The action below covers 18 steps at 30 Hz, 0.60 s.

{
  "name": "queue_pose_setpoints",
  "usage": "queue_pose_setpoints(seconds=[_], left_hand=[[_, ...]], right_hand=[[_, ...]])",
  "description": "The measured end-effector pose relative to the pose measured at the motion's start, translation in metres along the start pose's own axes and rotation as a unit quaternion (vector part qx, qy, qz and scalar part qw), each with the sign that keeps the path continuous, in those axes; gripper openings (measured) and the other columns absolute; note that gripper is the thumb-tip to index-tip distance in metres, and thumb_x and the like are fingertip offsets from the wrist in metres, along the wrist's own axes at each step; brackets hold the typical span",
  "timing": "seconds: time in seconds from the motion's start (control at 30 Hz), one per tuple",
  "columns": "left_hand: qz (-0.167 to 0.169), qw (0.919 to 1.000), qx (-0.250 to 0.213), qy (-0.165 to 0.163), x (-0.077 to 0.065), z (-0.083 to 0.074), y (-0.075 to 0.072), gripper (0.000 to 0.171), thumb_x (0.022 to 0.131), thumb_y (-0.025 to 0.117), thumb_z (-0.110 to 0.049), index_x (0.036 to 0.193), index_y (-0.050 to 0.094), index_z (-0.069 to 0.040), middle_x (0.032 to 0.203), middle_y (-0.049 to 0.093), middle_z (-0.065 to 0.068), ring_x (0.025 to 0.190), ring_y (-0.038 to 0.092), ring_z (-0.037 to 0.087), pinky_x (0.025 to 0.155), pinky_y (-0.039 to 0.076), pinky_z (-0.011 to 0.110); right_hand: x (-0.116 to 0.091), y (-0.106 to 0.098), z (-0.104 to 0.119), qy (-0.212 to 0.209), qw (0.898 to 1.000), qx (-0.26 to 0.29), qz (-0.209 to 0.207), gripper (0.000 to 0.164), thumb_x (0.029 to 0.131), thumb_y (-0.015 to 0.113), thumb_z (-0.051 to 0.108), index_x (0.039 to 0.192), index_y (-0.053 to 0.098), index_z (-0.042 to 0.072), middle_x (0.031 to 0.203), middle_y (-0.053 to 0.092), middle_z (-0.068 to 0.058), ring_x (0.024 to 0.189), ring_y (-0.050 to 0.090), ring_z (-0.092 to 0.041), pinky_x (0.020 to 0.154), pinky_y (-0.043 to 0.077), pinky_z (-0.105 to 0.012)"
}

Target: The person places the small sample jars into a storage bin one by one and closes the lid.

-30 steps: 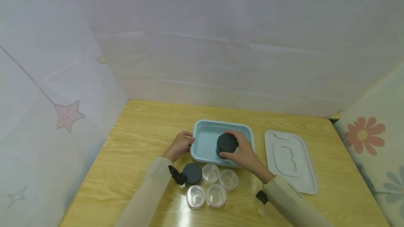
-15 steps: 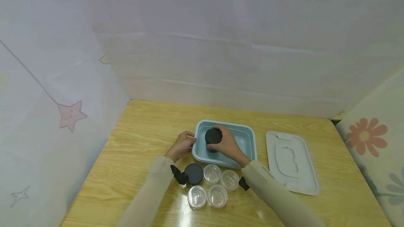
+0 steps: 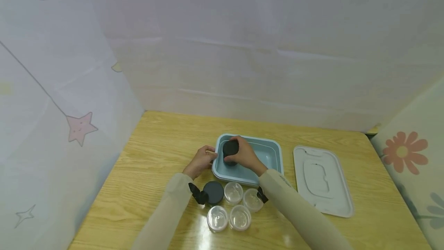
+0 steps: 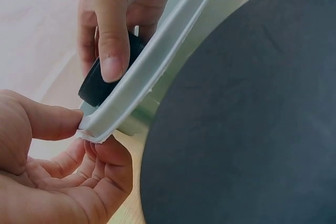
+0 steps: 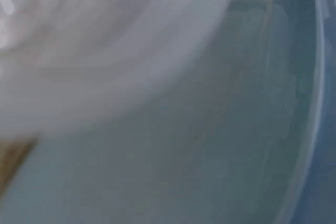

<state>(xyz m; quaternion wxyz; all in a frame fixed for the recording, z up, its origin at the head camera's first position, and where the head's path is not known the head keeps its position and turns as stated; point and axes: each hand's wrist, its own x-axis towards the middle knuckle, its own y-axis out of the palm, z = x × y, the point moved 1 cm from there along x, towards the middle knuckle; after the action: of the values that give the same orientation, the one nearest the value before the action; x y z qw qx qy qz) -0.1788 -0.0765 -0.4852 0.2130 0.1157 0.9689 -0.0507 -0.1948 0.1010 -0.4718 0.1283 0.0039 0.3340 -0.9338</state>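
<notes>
My right hand (image 3: 245, 154) grips a black-lidded jar (image 3: 230, 148) inside the left end of a light blue plastic container (image 3: 267, 154). In the left wrist view, that hand's thumb lies along the jar's dark lid (image 4: 97, 85), just behind the container's rim (image 4: 139, 80). Thumb and fingers of my left hand (image 3: 202, 161) pinch this rim at the container's left side. The lower part of the held jar is hidden by the container wall and my hand. Up close, the right wrist view has a blurred clear round container (image 5: 105, 87) over the pale blue container floor (image 5: 199, 156).
Just in front of the container stand another dark-lidded jar (image 3: 213, 193) and several clear round tubs, one a front tub (image 3: 240, 217). A flat white lid (image 3: 322, 180) lies to the right on the wooden table (image 3: 166, 134). Printed sheets (image 3: 222, 49) enclose the table's back and sides.
My right hand has carried the black-lidded jar leftward, from the middle right of the blue container to its left end. The left hand has stayed at the rim.
</notes>
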Motion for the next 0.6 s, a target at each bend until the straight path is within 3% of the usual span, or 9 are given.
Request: queue_pose_setpoints(seconds=[0.6], left_hand=[[0.003, 1.0, 0.008, 0.0, 0.003, 0.002, 0.0, 0.025, 0.098, 0.048, -0.01, 0.12, 0.046, 0.001, 0.091, 0.059, 0.011, 0.087, 0.061, 0.024, 0.063, 0.05, 0.027]], right_hand=[[0.013, 0.008, 0.004, -0.023, 0.999, -0.033, 0.013, 0.075, 0.066, 0.088, 0.015, 0.126, 0.045, -0.003, 0.126, 0.052, -0.021, 0.115, 0.051, -0.035, 0.098, 0.041, -0.049]])
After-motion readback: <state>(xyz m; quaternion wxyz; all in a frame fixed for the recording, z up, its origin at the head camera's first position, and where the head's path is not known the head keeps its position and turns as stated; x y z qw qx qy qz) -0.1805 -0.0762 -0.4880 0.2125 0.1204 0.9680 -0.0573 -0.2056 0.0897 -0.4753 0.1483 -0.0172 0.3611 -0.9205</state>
